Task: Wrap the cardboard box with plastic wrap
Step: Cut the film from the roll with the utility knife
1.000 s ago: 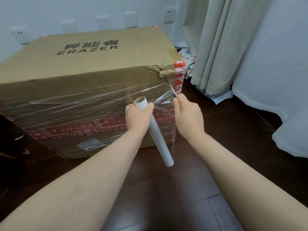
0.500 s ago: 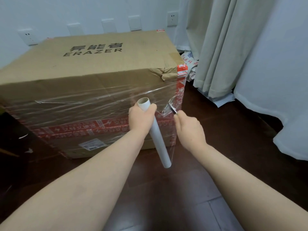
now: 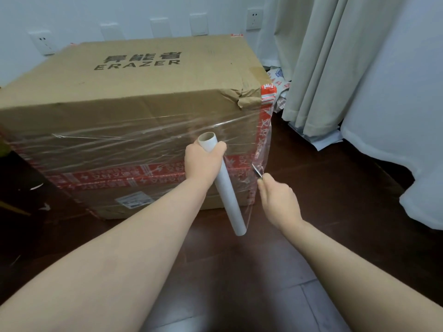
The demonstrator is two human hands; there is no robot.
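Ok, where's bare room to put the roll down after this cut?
The box top is bare around its print. Dark floor lies open between the box's right side and the white cloth. Crowded: the box's near right corner, where roll, film, blade, left hand and right hand meet.

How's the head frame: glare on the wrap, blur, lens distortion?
Head view: streaky glare on the plastic wrap across the cardboard box front; the blade in the right hand is small and soft; the wrap roll in the left hand is sharp; wide-angle bows box edges; lighting even.
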